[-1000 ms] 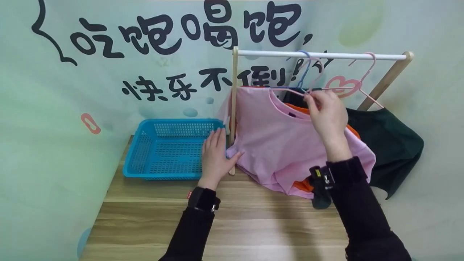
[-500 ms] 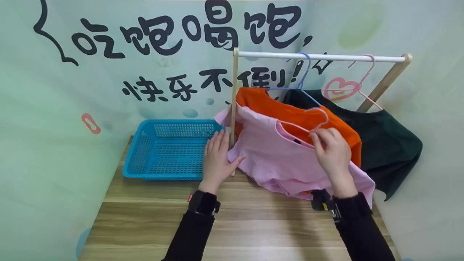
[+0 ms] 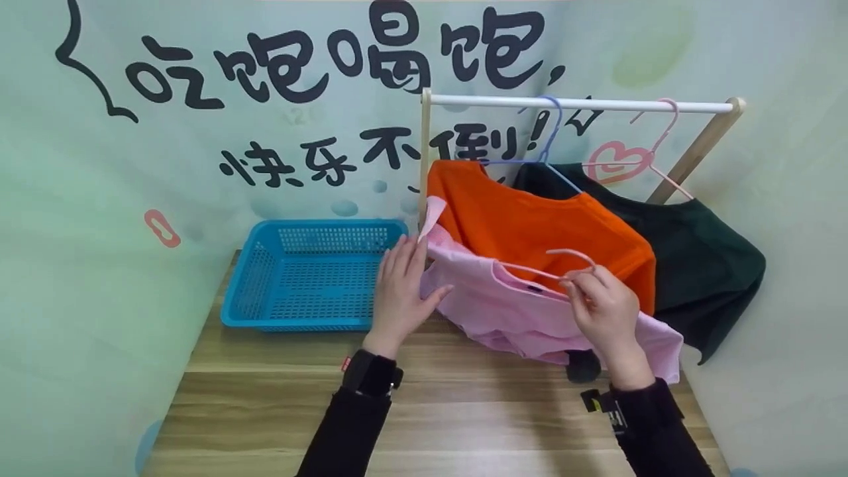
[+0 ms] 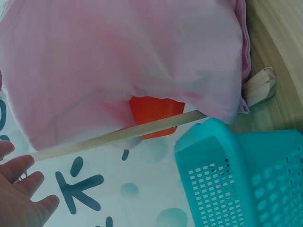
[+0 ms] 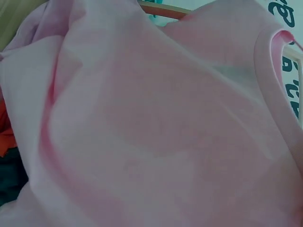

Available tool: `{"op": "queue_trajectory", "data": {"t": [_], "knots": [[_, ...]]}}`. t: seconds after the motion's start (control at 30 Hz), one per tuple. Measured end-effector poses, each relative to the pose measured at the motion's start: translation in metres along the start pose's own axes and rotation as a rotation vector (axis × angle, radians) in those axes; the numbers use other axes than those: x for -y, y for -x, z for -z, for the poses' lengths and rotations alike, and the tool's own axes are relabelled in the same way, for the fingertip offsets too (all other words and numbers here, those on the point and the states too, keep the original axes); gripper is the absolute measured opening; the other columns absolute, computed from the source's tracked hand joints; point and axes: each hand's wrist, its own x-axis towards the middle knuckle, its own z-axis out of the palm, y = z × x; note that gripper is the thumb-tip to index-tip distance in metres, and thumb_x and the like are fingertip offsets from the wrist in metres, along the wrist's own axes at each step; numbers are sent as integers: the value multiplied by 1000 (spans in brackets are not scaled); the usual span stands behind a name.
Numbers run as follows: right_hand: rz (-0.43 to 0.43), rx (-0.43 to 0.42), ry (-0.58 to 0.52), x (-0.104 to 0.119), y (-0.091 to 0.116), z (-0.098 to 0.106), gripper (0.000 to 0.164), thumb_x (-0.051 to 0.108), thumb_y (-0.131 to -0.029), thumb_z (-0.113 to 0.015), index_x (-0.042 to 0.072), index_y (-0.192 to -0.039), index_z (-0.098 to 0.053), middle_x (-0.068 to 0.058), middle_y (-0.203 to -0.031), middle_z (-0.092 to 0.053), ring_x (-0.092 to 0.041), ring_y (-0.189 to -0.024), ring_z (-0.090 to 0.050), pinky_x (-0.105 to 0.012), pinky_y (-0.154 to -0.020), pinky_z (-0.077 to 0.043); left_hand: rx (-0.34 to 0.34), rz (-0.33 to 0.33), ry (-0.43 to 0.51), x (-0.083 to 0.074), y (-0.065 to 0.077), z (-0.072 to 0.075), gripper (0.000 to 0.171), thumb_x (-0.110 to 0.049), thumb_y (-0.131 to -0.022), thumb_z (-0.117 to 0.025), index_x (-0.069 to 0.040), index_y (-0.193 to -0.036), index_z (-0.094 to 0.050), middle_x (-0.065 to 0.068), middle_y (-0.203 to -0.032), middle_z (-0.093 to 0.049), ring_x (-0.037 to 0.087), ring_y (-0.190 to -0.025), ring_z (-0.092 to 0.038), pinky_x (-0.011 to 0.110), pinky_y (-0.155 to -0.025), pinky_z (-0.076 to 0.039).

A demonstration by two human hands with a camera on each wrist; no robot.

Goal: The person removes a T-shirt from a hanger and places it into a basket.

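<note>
A pink shirt (image 3: 503, 305) on a pink hanger (image 3: 571, 252) is low in front of the rack, its hook off the rail. My right hand (image 3: 606, 308) pinches that hanger near the base of the hook. The pink cloth (image 5: 142, 118) fills most of the right wrist view. My left hand (image 3: 401, 291) has straight fingers and lies by the rack's left post, between the blue basket and the shirt. In the left wrist view, fingers of this hand (image 4: 23, 203) show at lower left; whether they touch the post is unclear.
A blue plastic basket (image 3: 324, 224) stands left on the wooden table (image 3: 464, 404). From the white rail (image 3: 483, 101) hang an orange shirt (image 3: 543, 218) on a blue hanger (image 3: 551, 132) and a dark green shirt (image 3: 715, 265) on a pink hanger (image 3: 669, 136). A printed cloth backdrop stands behind.
My right hand has brought the pink hanger and shirt off the rail, down and toward me, uncovering the orange shirt. My left hand stays nearly in place.
</note>
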Motion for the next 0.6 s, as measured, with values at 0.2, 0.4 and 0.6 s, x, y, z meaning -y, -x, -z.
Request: {"op": "queue_trajectory", "data": {"t": [0.2,0.4,0.6], "knots": [[86,-13,-89,3,-2,1,35,35,-98,-62,4,-85,-72,-7,-77,-64,-20,-56,-53,-30,-54,-47,-37,-89,65,-2,-1,2,65,-37,-89,-74,-5,-142,-52,14,-143,-53,33,-137,-42,51,-115,-25],[88,-32,-170,6,-6,-1,36,36,-98,-62,4,-85,-71,-7,-76,-63,-19,-58,-49,-27,-56,-43,-100,-174,219,-3,0,6,36,-28,-91,-72,-10,-122,-71,5,-118,-70,25,-111,-60,44,-104,-41],[70,-39,-223,7,-10,-4,36,36,-98,-63,4,-86,-72,-6,-74,-62,-17,-60,-48,-20,-60,-41,-144,-207,230,0,2,14,22,-22,-90,-73,-13,-110,-77,1,-100,-74,21,-92,-62,36,-84,-49]]}}
